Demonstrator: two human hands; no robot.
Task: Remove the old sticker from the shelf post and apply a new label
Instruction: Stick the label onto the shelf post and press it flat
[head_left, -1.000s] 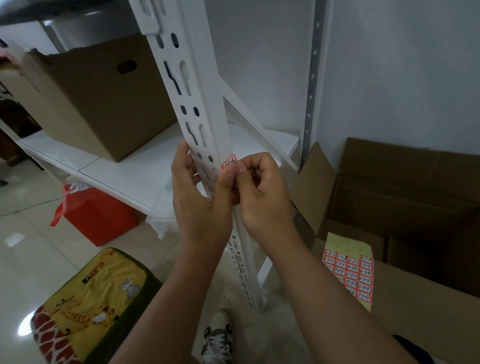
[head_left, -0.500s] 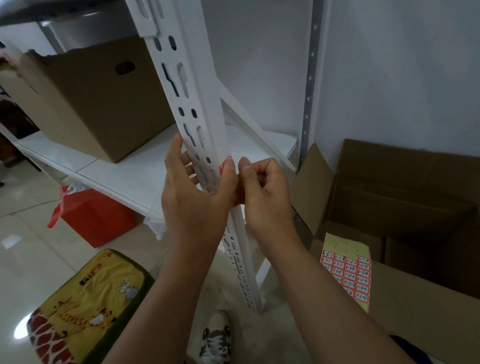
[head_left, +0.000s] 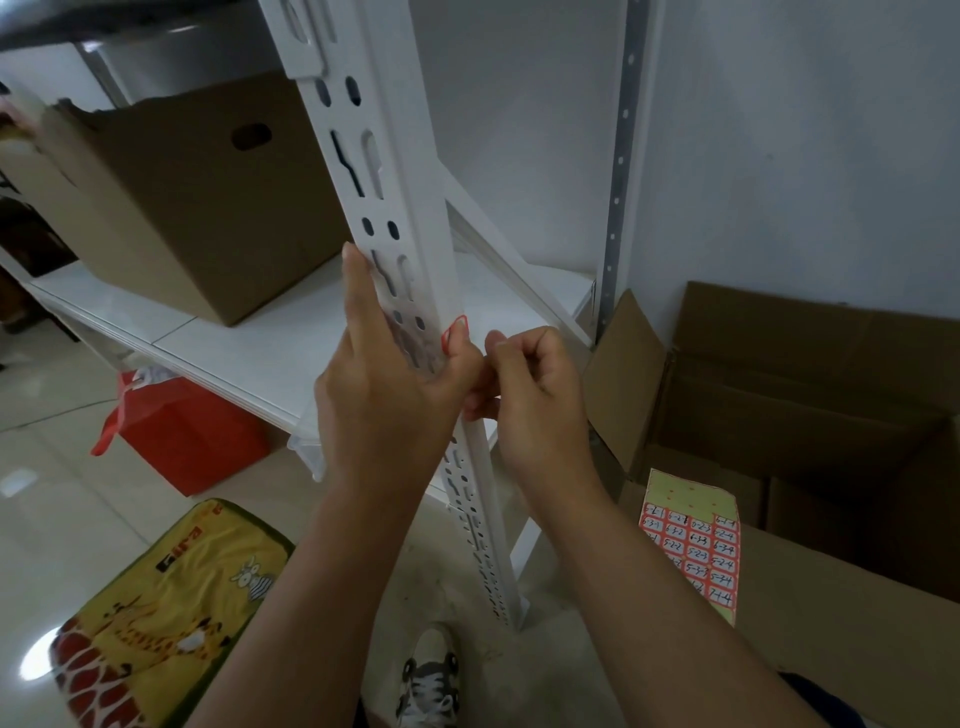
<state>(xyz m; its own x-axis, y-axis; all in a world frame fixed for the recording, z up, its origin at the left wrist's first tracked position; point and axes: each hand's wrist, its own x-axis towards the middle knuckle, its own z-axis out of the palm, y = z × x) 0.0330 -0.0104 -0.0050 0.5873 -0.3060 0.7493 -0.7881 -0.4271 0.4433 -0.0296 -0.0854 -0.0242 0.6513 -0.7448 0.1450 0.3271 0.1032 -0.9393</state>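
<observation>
The white slotted shelf post (head_left: 400, 156) runs down the middle of the view. A small red-edged sticker (head_left: 457, 327) sits on the post's right edge. My left hand (head_left: 384, 395) lies with straight fingers along the slotted face, and its thumb presses on the sticker and covers most of it. My right hand (head_left: 535, 395) is just right of the post with its fingers curled, its thumb tip close to my left thumb. I see nothing held in it. A sheet of red numbered labels (head_left: 691, 545) lies on a cardboard flap at the lower right.
A brown cardboard box (head_left: 197, 208) stands on the white shelf board (head_left: 260, 338) to the left. An open cardboard box (head_left: 805, 405) sits against the wall on the right. A red bag (head_left: 187, 436) and a yellow giraffe cushion (head_left: 171, 613) are on the floor, near my shoe (head_left: 431, 675).
My left thumb has slid over the sticker, which was earlier pinched between both hands. My right hand's fingertips have drawn slightly back from it. The left fingers now reach higher up the post.
</observation>
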